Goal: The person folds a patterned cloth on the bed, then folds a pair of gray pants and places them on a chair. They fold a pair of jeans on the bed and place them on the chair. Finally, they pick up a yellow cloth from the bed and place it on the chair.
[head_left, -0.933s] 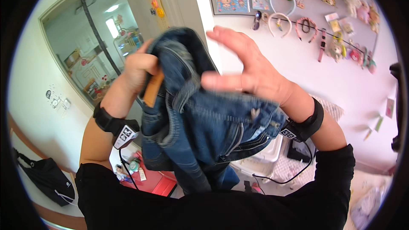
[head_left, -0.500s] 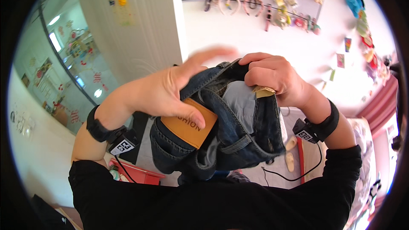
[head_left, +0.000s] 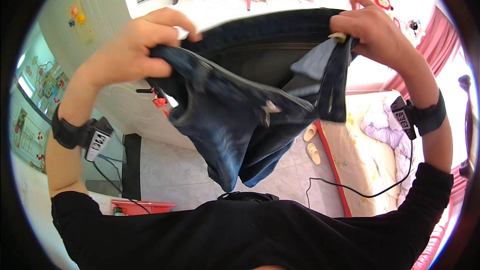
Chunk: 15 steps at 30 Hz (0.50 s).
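A pair of dark blue jeans [head_left: 220, 115] hangs in the air before me, its waistband stretched wide between my hands. My left hand [head_left: 145, 45] is closed on the waistband at the left end. At the right end my right hand [head_left: 367, 32] pinches the waistband by the opened fly, where a light grey-blue pocket lining [head_left: 312, 63] shows. The fly side flops down below that hand. The legs dangle toward the floor, slightly blurred by motion.
Beyond the jeans on the right stands a bed [head_left: 362, 160] with a pale sheet and a lilac quilt. Cream slippers [head_left: 313, 153] lie beside it on the tiled floor [head_left: 170, 170]. A red low stool-like piece [head_left: 145, 207] is at lower left; hair bands hang on the far wall.
My hands have spread far apart, and my left hand has gone from loose fingers to gripping the waistband. The bunched jeans have opened out and now hang down.
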{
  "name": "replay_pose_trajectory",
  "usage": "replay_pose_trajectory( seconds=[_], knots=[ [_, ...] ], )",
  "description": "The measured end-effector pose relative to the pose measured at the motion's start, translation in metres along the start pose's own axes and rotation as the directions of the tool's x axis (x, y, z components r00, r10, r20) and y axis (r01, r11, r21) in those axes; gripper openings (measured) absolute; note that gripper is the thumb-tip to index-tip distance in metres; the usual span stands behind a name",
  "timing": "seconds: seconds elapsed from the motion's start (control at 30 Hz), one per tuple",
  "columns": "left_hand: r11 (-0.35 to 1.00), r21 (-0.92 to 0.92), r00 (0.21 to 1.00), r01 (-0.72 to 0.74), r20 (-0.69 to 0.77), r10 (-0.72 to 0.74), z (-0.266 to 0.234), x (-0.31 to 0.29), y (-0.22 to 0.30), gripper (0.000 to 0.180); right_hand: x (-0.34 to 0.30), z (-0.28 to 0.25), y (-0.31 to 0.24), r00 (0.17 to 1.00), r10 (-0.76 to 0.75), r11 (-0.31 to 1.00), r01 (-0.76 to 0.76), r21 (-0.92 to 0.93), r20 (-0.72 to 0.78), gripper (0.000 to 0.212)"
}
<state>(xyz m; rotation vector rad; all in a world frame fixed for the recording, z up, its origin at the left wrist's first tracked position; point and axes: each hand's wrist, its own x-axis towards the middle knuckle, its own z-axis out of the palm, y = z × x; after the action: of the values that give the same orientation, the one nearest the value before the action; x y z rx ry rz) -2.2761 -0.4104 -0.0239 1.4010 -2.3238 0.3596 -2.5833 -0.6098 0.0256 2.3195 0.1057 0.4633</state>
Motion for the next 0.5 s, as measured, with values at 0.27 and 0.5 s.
replay_pose_trajectory(
  seconds=[0.27,0.5],
  knots=[
    [0.868,0.494,0.998,-0.048,-0.012,0.062,-0.014,0.041,-0.034,0.018,-0.079,-0.007,0.067,0.91,0.346,0.936,-0.318,-0.15,0.23,0.015],
    [0.731,0.682,0.995,0.007,0.067,-0.072,-0.006,0.098,-0.05,0.029,-0.101,-0.008,0.05,0.867,0.379,0.924,-0.335,-0.186,0.324,0.025]
  ],
)
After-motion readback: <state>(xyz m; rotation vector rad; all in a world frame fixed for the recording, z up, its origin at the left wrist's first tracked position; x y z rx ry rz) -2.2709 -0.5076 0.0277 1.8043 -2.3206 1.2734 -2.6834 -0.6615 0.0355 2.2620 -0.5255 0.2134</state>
